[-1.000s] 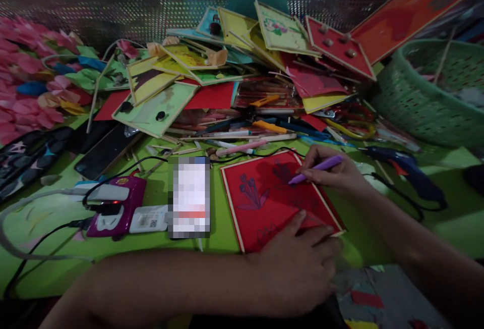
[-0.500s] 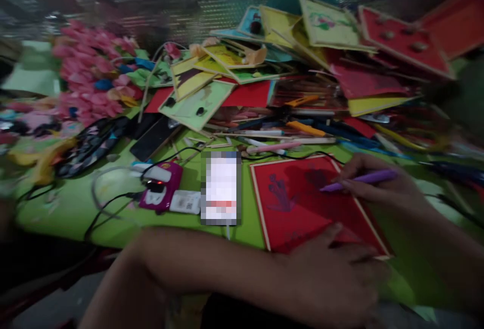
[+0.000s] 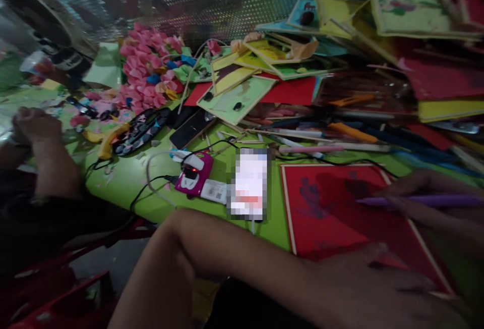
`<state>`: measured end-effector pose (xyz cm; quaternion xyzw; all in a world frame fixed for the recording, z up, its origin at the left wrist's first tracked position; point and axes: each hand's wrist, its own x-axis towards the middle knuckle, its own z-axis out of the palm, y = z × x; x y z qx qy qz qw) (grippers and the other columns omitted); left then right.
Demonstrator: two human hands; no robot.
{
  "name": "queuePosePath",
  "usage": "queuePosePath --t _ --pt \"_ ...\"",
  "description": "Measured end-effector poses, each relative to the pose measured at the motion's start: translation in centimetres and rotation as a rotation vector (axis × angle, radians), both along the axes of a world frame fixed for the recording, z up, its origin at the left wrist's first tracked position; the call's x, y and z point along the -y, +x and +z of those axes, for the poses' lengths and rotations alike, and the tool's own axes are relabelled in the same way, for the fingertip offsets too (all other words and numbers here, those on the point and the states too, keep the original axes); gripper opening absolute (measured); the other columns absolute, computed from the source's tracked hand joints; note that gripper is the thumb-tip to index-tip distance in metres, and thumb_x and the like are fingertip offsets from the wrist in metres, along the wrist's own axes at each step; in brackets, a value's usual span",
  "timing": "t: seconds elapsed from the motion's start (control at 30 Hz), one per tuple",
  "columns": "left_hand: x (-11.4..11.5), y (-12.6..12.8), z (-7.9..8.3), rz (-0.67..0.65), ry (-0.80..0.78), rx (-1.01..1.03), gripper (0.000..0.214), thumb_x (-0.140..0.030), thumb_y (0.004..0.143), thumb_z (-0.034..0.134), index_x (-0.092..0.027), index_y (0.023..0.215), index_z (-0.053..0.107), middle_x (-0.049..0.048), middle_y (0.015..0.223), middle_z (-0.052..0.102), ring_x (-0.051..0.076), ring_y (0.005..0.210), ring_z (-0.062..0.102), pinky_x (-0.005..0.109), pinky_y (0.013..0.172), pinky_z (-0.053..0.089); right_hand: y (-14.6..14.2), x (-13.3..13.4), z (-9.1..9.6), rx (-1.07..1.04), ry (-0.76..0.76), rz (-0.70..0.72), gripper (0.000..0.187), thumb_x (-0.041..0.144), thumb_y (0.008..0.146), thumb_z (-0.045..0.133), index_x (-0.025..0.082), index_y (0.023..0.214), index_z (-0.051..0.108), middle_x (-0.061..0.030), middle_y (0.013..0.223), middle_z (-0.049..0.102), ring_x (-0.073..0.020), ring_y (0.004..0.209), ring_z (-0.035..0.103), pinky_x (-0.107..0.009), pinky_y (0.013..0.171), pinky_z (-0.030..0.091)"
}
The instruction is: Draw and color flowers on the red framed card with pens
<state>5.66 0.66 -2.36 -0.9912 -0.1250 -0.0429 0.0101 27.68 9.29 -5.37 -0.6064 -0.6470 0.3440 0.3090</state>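
My view swings left since a second ago, so the red card (image 3: 333,213) now sits over to the right.
My right hand (image 3: 434,215) is closed round the purple pen (image 3: 419,201), tip over the card's upper right. My left hand (image 3: 378,293) lies flat and spread on the near corner, pinning the card to the green table (image 3: 124,182). I judge it light, thin and fairly stiff, likely to skate on the smooth top, so a flat palm serves better than gripping an edge. It lies between my hands, just right of the phone (image 3: 248,183); another person's hand (image 3: 36,124) is far left.
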Motion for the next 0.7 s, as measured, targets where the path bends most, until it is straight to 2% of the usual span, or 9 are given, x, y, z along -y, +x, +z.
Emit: queuePosePath --t 0.1,0.23,0.37,0.7 --pt "-0.1 -0.1 -0.7 -0.009 -0.085 0.112 0.054 -0.028 0.104 0.026 -0.037 0.130 0.073 -0.0043 0.159 0.056 0.017 0.148 0.052 0.049 0.116 0.050 -0.2 -0.3 0.9 -0.098 -0.064 0.084 0.040 0.067 0.073 0.086 0.030 0.076 0.073 -0.0074 0.077 0.072 -0.0256 0.068 0.067 -0.039 0.059 0.051" --pt "-0.1 0.3 -2.0 -0.036 -0.214 0.150 0.048 -0.031 0.106 0.030 -0.028 0.126 0.075 0.0026 0.159 0.056 0.023 0.148 0.051 0.058 0.120 0.044 -0.2 -0.3 0.9 -0.145 -0.071 0.136 0.033 0.059 0.079 0.085 0.029 0.079 0.071 -0.0056 0.078 0.070 -0.0231 0.066 0.063 -0.038 0.059 0.047" --pt "0.0 0.7 -2.6 -0.039 -0.265 0.161 0.045 -0.032 0.106 0.033 -0.026 0.123 0.075 0.0043 0.160 0.055 0.024 0.148 0.051 0.059 0.120 0.042 -0.1 -0.2 0.5 -0.185 -0.067 0.145 0.024 0.050 0.085 0.084 0.030 0.083 0.071 -0.0035 0.080 0.070 -0.0215 0.066 0.061 -0.036 0.059 0.045" --pt "0.3 0.8 -3.3 -0.013 -0.257 0.223 0.045 -0.035 0.107 0.033 -0.025 0.118 0.076 0.0046 0.156 0.058 0.024 0.144 0.053 0.058 0.119 0.041 -0.4 -0.1 0.8 -0.198 -0.061 0.203 0.025 0.048 0.086 0.084 0.026 0.085 0.072 -0.0016 0.079 0.068 -0.0169 0.065 0.061 -0.030 0.057 0.045"
